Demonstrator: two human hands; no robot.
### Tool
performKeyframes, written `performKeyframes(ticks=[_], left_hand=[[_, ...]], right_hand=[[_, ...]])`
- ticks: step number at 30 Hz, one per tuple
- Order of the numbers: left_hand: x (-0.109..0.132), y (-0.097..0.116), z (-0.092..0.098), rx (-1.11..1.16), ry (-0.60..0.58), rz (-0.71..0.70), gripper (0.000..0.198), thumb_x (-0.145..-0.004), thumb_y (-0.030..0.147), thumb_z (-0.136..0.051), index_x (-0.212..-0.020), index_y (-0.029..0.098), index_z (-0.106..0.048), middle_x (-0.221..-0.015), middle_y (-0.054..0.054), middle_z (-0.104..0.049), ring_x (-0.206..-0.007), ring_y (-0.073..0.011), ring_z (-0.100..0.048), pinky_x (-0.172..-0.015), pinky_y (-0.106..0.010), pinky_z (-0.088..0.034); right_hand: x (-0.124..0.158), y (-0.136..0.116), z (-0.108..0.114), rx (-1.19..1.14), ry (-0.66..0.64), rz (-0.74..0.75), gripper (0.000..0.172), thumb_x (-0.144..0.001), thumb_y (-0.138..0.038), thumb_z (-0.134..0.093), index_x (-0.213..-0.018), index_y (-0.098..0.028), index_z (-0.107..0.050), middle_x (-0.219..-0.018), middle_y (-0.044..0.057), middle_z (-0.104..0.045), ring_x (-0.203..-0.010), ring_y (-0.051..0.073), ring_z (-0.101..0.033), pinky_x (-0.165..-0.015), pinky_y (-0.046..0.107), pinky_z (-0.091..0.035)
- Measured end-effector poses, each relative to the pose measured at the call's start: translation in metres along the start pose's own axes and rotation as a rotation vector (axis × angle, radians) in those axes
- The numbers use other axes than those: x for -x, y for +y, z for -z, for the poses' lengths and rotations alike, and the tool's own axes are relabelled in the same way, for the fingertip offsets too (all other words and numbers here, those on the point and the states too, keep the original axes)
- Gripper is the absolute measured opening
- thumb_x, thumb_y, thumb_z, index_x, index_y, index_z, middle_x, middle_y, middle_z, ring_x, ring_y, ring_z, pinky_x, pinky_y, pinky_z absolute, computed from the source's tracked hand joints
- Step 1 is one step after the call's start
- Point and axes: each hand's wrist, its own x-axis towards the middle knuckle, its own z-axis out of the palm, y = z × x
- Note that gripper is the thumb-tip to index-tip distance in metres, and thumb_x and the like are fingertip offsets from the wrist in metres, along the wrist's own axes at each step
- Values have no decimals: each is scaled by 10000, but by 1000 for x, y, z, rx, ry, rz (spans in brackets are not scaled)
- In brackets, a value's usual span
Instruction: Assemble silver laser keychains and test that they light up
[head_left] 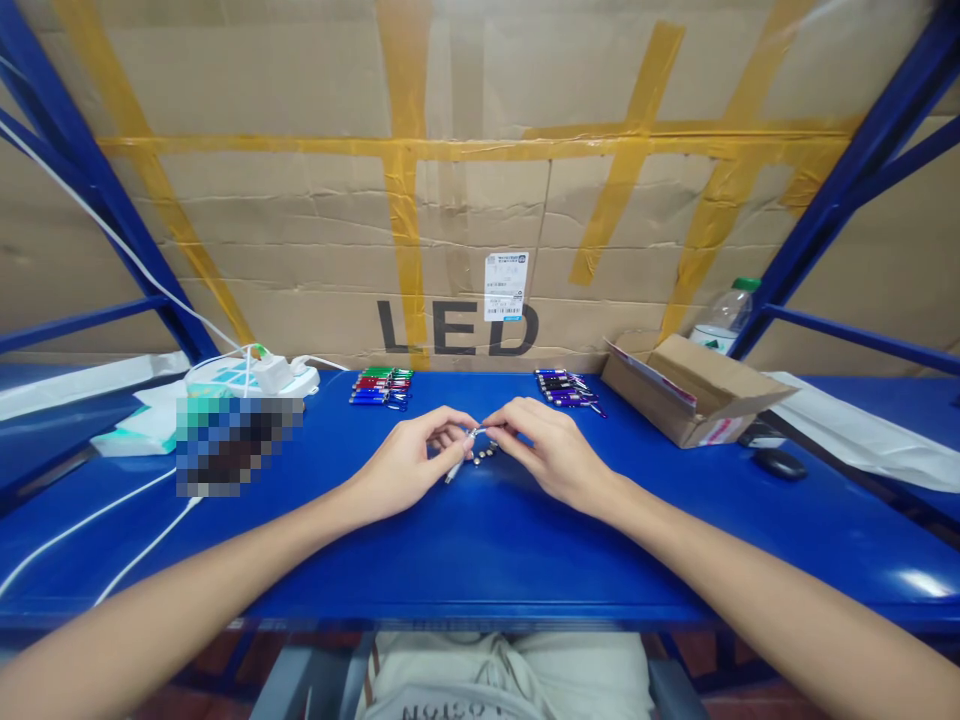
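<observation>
My left hand (409,462) is closed around a small silver pen-shaped flashlight (454,472), whose lower end points down toward the table. My right hand (553,448) pinches a thin pale strap (482,430) at the flashlight's upper end between thumb and fingers. Both hands meet just above the blue table, near its middle. Several small round silver pieces (486,453), which look like button cells, lie on the table between the hands. Beyond my left hand is a row of green, red and blue pen-shaped flashlights (381,386). Purple and black ones (566,388) lie beyond my right hand.
An open cardboard box (686,390) stands at the right, with a plastic bottle (724,315) behind it and a black mouse (780,463) in front. On the left are a power strip (296,378), white cables and a blurred-out object (236,447). A large carton (465,220) walls the back.
</observation>
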Motion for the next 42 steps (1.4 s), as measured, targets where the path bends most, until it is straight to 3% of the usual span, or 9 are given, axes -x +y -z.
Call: performKeyframes(ticks=[12,23,31,36,42], left_hand=[[-1,-3,0,87,-17,7,341,-1026,429,-675,-1242,169,-721,-1037,-90,-802,-902,-203,-737,-777,-309,-595],[-1,1,-3,232,-2,4,382,-987,462,-739,-1195,142,-718,-1036,-105,-798,-879,-200,-744,-774,-309,-606],[0,0,0,94,-28,54,366,-1037,442,-642,-1232,160,-767,-1047,-89,-804,-847,-184,-694,-739,-286,-533],[-1,0,2,150,-47,102,414,-1026,467,-642,-1277,151,-732,-929,-68,-771,-779,-174,-667,-613,-245,-452],[-4,2,5,187,-38,149,465,-1005,523,-645,-1262,143,-720,-776,-21,-693,-576,-118,-528,-528,-230,-391]], right_hand=[[2,-3,-1,-60,32,-68,156,-1116,-279,-562,-1009,-218,-658,-907,34,-708,-818,184,-649,-767,302,-490],[1,-4,-1,-142,63,-78,138,-1106,-256,-565,-991,-222,-634,-922,36,-688,-845,190,-644,-782,316,-491],[-2,-4,1,-242,-85,-199,143,-1081,-277,-548,-952,-222,-577,-839,-3,-625,-716,157,-546,-677,296,-432],[-3,-1,1,-339,-61,-264,181,-1083,-337,-551,-948,-221,-577,-854,4,-641,-754,166,-571,-713,305,-451],[-1,5,-2,-531,-64,-344,198,-1040,-382,-624,-933,-219,-590,-852,-2,-642,-753,165,-580,-717,305,-466]])
